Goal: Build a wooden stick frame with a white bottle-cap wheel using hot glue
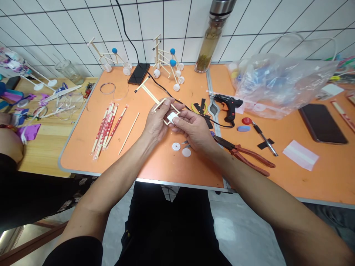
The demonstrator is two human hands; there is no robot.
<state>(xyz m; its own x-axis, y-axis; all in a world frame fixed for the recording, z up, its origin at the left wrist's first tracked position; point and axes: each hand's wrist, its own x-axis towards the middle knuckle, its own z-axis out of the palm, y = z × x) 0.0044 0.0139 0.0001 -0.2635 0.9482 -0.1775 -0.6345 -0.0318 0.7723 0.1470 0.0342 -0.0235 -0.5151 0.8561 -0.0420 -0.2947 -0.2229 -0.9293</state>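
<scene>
My left hand (pixel 157 120) is closed round a frame of thin wooden sticks (pixel 151 95), which reaches up and to the left over the orange table (pixel 155 166). My right hand (pixel 194 130) pinches a small white wheel (pixel 172 117) against the near end of that frame. Two more white wheels (pixel 176 146) lie on the table just below my hands. Both hands hover a little above the table surface.
Wrapped chopsticks (pixel 107 127) and a loose stick (pixel 129 133) lie to the left. A black glue gun (pixel 229 107), red-handled pliers (pixel 246 155), a phone (pixel 321 123) and a plastic bag (pixel 277 83) sit right. Finished stick models (pixel 169 64) and a bottle (pixel 212 37) stand at the back.
</scene>
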